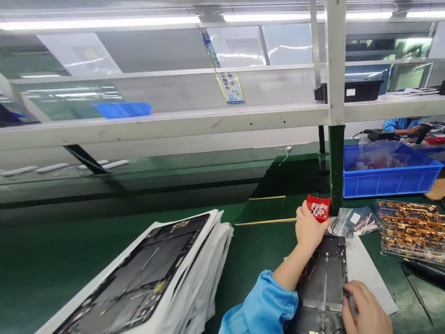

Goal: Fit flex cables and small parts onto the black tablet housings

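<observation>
My left hand (pixel 308 228) reaches forward with its fingers around a small red tray (pixel 319 208), in which silvery bits lie. Below that arm is a dark tablet housing (pixel 318 283), flat on the bench, with a pale strip along its middle and small parts at its edges. My right hand (pixel 368 308) is at the housing's right edge, thumb and forefinger closed on it; whether a small part is also between them, I cannot tell. A white sheet (pixel 368 273) lies partly under the housing.
Left stands a stack of tablet housings (pixel 149 264) interleaved with white sheets. To the right are a clear bag of parts (pixel 358 221), a tray of orange flex cables (pixel 413 229), tweezers (pixel 417 293) and a blue bin (pixel 391 182). A shelf post (pixel 335 162) rises behind. A co-worker sits far right.
</observation>
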`<state>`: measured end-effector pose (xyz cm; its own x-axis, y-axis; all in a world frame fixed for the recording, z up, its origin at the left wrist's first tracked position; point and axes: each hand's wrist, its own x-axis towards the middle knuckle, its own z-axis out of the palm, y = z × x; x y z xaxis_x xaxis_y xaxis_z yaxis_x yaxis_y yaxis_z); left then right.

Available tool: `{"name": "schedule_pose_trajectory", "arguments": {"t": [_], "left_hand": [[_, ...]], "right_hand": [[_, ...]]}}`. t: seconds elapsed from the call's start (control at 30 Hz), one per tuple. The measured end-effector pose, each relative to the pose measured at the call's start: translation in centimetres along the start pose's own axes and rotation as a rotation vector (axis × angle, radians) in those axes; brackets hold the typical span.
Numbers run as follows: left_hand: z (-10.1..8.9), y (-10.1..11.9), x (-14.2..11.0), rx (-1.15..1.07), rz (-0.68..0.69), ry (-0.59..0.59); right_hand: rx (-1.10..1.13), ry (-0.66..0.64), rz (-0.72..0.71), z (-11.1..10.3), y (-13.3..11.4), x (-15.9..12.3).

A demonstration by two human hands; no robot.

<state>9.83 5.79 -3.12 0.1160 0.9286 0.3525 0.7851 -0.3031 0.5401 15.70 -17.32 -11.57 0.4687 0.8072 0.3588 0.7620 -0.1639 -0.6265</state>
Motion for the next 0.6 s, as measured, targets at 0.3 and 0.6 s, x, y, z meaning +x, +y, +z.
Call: {"name": "schedule_pose_trajectory", "arguments": {"t": [0.3, 0.6], "left_hand": [[-2.6, -1.7, -1.7, 0.007, -0.001, -0.050], [-5.5, -7.3, -5.6, 0.050, 0.045, -0.297]], "right_hand": [[0.114, -0.041, 0.103, -1.0, -1.0, 0.5], [0.356, -0.166, 0.391, -2.6, -1.6, 1.6]]}}
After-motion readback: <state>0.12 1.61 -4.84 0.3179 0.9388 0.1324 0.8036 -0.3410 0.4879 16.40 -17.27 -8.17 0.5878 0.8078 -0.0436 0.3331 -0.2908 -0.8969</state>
